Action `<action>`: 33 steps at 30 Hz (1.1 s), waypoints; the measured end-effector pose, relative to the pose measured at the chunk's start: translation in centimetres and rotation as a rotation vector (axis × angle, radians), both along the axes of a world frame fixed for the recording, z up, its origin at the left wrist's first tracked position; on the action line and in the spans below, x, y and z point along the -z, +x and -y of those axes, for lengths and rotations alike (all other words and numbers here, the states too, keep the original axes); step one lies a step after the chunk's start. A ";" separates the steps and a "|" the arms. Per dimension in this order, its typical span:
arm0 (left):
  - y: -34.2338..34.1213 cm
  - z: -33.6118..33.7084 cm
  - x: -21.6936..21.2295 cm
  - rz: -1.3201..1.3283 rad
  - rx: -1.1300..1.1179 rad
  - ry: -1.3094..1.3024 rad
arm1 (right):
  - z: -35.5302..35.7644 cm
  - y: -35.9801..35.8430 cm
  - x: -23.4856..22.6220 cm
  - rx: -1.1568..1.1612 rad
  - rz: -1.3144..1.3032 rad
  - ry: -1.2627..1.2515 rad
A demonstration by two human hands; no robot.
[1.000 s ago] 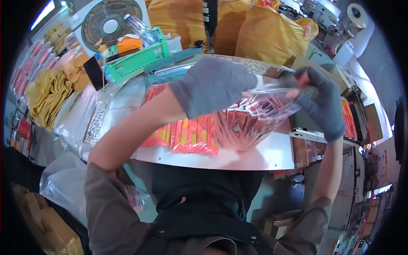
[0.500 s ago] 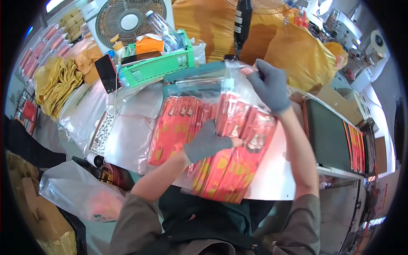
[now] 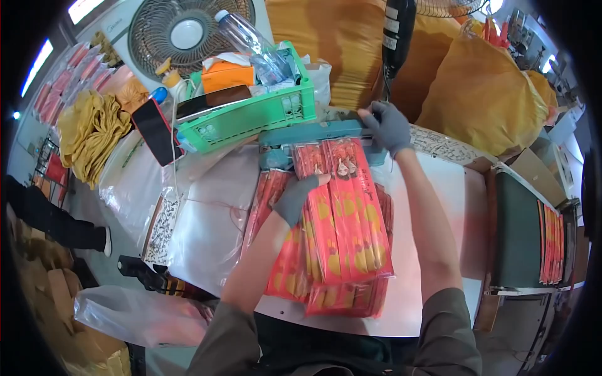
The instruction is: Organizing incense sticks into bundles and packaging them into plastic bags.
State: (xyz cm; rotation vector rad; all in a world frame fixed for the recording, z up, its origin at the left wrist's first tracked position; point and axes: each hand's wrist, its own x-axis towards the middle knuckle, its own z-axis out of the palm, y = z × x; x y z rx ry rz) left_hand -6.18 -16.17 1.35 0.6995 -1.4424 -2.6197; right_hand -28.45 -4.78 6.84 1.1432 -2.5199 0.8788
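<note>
My left hand (image 3: 296, 199), in a grey fingerless-style glove, grips the left side of a clear plastic bag of red packets (image 3: 348, 219) with gold prints; its thumb lies on top. The bag's upper end reaches a long teal bar-shaped sealer (image 3: 323, 133). My right hand (image 3: 390, 128), gloved alike, is curled over the sealer's right end, its fingers partly hidden. Beneath the held bag lie more bagged red packets (image 3: 288, 263), largely covered by it and by my left arm.
Left of the sealer stand a green crate (image 3: 251, 119) holding a bottle and an orange box, a phone (image 3: 157, 131) and a fan (image 3: 187, 34). Plastic sheets (image 3: 207, 213) cover the table's left. Yellow sacks (image 3: 483, 94) rise behind. A person's leg (image 3: 56, 216) shows at far left.
The bag has gone from tilted in both hands to lying with its top at the sealer. My right hand has left the bag's top and moved onto the sealer's right end.
</note>
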 end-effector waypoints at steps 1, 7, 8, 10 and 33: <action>0.2 0.3 0.4 -0.016 -0.025 0.098 | 0.5 0.2 0.9 -0.006 0.017 0.002; 0.5 0.0 -2.0 -0.086 -0.013 0.062 | 0.9 0.4 1.7 -0.065 -0.084 -0.251; 0.5 0.1 -1.7 -0.078 -0.030 0.064 | 1.0 0.4 1.9 -0.080 -0.074 -0.250; 0.4 0.0 -1.4 -0.168 -0.016 0.038 | 0.9 0.4 2.1 -0.061 -0.053 -0.226; 10.2 2.9 -1.1 0.034 -0.189 -1.647 | -4.1 8.8 6.3 0.083 0.492 0.228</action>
